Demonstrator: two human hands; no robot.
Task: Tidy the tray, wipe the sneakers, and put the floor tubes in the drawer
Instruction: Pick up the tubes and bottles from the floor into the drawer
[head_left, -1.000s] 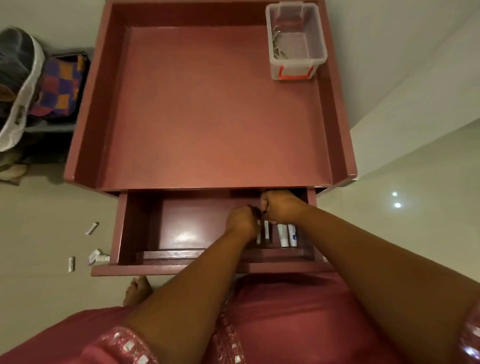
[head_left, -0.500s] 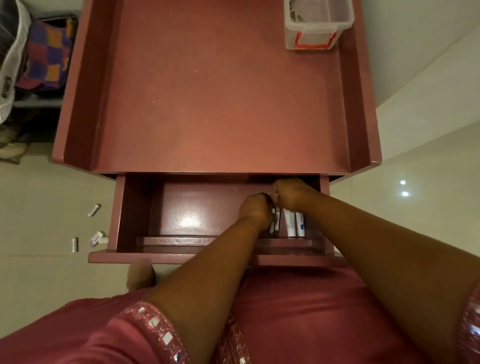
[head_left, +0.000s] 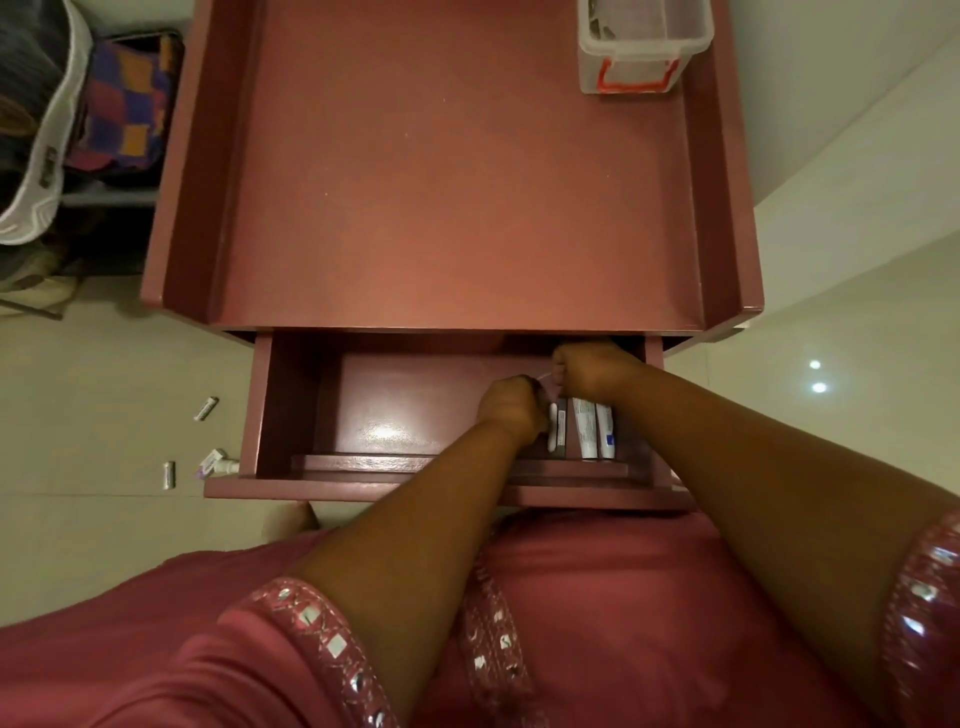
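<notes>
The dark red cabinet's drawer stands pulled out, and both my hands are inside its right end. My left hand is curled round a white tube that lies along the drawer floor. My right hand, just behind, pinches the far end of that tube with curled fingers. Two more white tubes lie side by side to the right, under my right wrist. Three small tubes are scattered on the floor left of the drawer. A white sneaker shows at the far left.
A clear plastic box with a red handle sits at the back right of the rimmed cabinet top. A checkered cloth lies on a low shelf beside the sneaker. Pale floor tiles surround the cabinet; a wall runs along the right.
My hands have stayed together at the right end of the drawer, shifting only slightly on the tube. My head has moved forward, so the cabinet fills more of the view.
</notes>
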